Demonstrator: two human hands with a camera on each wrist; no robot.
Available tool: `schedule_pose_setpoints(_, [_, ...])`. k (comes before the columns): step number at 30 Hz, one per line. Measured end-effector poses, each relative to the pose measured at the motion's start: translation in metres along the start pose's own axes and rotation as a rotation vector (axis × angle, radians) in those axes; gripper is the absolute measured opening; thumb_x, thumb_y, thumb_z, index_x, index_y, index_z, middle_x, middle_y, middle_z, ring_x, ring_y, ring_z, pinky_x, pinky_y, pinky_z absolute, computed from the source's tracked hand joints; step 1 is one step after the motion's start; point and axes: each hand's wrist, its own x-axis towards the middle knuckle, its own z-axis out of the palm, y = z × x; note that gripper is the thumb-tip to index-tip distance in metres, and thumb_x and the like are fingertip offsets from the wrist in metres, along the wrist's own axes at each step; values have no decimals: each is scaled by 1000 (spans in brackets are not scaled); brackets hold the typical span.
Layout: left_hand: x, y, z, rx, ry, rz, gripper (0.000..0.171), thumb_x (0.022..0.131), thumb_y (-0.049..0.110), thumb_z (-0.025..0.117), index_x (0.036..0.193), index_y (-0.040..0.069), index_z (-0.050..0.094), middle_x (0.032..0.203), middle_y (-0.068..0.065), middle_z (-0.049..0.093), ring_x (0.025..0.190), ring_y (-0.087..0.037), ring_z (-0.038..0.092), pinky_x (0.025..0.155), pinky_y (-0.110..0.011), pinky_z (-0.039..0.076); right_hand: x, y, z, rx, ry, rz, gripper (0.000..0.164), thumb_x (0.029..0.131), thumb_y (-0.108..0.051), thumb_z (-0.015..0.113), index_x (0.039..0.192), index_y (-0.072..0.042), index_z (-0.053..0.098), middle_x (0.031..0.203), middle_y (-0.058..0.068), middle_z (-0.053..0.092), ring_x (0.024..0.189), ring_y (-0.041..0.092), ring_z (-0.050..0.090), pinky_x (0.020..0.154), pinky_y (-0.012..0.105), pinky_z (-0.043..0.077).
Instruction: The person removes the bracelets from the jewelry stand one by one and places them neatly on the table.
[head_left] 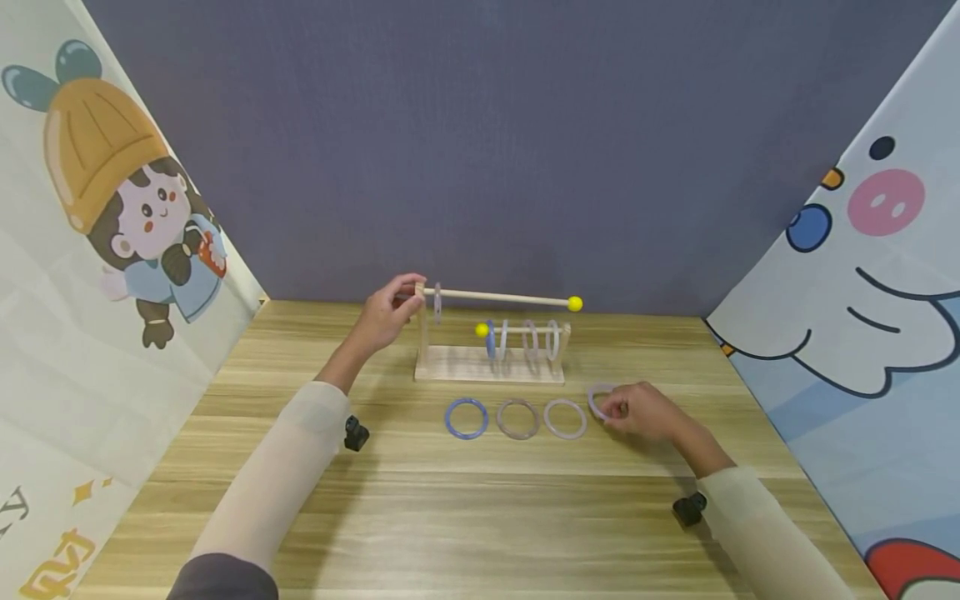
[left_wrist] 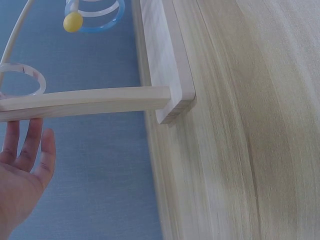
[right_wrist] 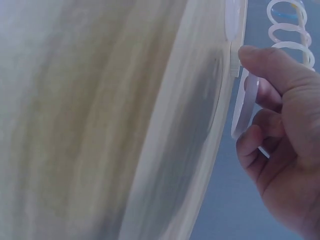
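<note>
Pale lilac round ring (head_left: 592, 402) is pinched between thumb and fingers of your right hand (head_left: 643, 411) — just to the right of three round rings (head_left: 517, 437) that lie in a row on the brown wood-grain table (head_left: 465, 517); your left hand (head_left: 384, 318) grips the top of the left post of the light wooden stand (head_left: 457, 367); its upper rod (head_left: 502, 296) with yellow ball (head_left: 575, 304) carries one pale ring (head_left: 438, 317) — the lower rod (head_left: 517, 331) carries four.
</note>
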Motion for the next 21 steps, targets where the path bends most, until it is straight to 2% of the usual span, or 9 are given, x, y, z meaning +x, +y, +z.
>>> schedule_pose_setpoints(8, [7, -22, 1, -23, 23, 28, 41, 106, 23, 56, 146, 14, 51, 134, -24, 63, 112, -47, 62, 88, -59, 57, -5, 1, 2, 2, -13, -1, 11, 80, -11, 83, 86, -19, 78, 70, -15, 59, 64, -3, 49, 59, 19, 45])
schedule_pose_setpoints(10, [7, -24, 1, -22, 28, 34, 40, 106, 25, 57, 145, 15, 52, 132, -22, 64, 111, -45, 64, 85, -54, 59, -6, 1, 2, -3, -14, -13, 11, 80, -12, 83, 86, -19, 78, 71, -15, 59, 64, -4, 48, 59, 19, 45])
schedule_pose_setpoints(16, [7, -23, 0, -3, 41, 40, 39, 105, 27, 58, 142, 15, 54, 131, -20, 65, 108, -37, 68, 76, -29, 57, -8, 3, 5, 9, -25, -21, 10, 82, -12, 83, 84, -20, 76, 71, -15, 59, 65, -4, 48, 59, 19, 44])
schedule_pose_setpoints(21, [6, -21, 1, -2, 44, 31, 37, 105, 26, 58, 141, 15, 54, 131, -20, 65, 108, -34, 67, 76, -28, 56, -9, 6, 6, 26, -36, -12, 9, 83, -14, 83, 85, -20, 77, 71, -15, 60, 65, -4, 49, 59, 19, 45])
